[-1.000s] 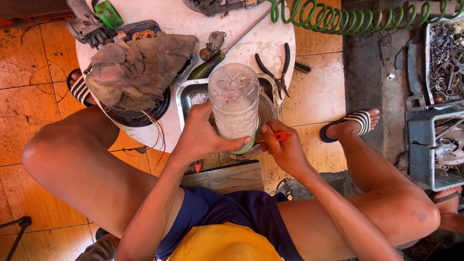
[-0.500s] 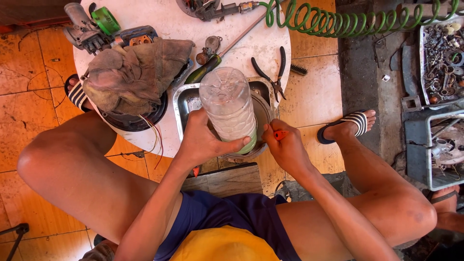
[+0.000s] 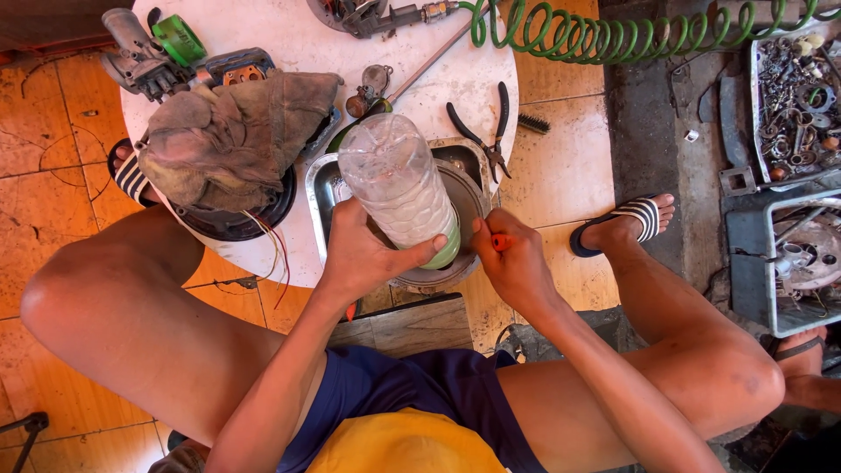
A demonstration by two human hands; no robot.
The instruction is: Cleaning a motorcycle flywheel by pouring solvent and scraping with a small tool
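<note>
The left hand (image 3: 361,254) is wrapped round a clear plastic bottle (image 3: 399,188), tipped upside down over a steel tray (image 3: 320,188). Just right of the bottle, the right hand (image 3: 517,263) is closed on an orange-handled tool (image 3: 499,241). Beyond the tray lie black pliers (image 3: 482,131); left of it, a grey rag (image 3: 232,136).

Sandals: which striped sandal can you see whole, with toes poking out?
The striped sandal on the tiled floor right of the round table, beyond the right hand. The other sandal peeks out half hidden beside the grey rag.
</note>
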